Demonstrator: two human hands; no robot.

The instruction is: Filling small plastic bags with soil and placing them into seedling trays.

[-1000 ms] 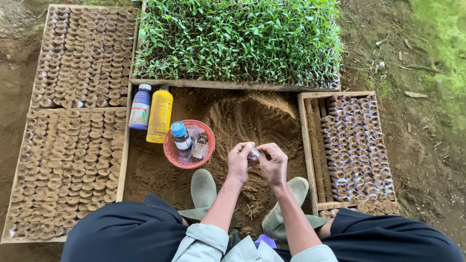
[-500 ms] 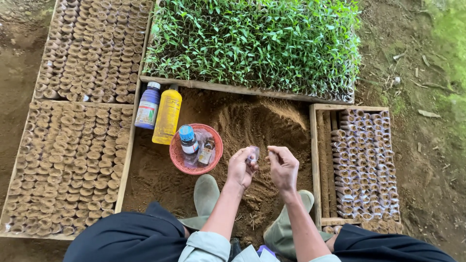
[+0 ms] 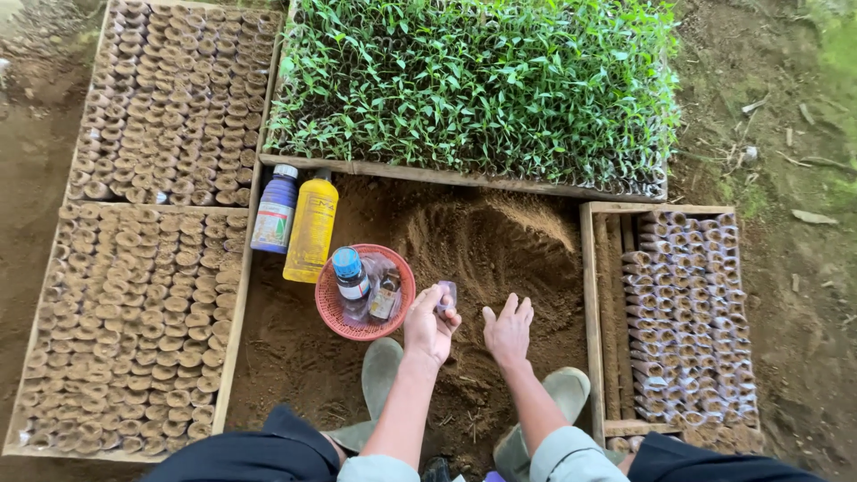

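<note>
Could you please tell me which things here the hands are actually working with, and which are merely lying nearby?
In use:
left hand holding a small clear tube
right hand open over the soil heap

Lying about:
red basket
yellow bottle
purple bottle
seedling tray

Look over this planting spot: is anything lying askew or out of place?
Little stands out. The yellow bottle and purple bottle lie flat on the soil, not upright. The left hand holds a small clear tube.
</note>
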